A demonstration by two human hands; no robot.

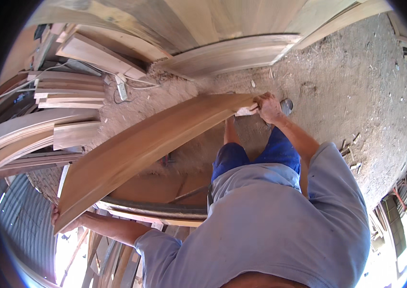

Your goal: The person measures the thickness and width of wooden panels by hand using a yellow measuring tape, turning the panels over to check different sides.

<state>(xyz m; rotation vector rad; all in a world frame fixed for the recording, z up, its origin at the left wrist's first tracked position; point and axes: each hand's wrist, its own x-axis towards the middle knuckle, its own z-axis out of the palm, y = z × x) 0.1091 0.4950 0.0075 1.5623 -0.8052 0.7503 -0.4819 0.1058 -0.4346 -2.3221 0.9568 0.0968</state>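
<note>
A long, wide wooden board point(141, 141) slants across the front of my body, tilted, its far end to the right. My left hand point(71, 222) grips the near left end, fingers curled round the edge. At the other end my right hand point(269, 108) is closed over the board's corner. Just beneath that corner shows a small pale piece point(246, 111); whether it belongs to the board I cannot tell. Both arms are spread wide, and the board hangs above the ground between them.
Ahead stands a large panel of joined planks point(213, 21), with another board point(232, 55) at its foot. Stacked planks point(71, 91) and a white power strip with a cable point(121, 86) lie at left. A brown bench surface point(150, 185) is under the board. Wood scraps point(352, 144) lie on the dirt floor.
</note>
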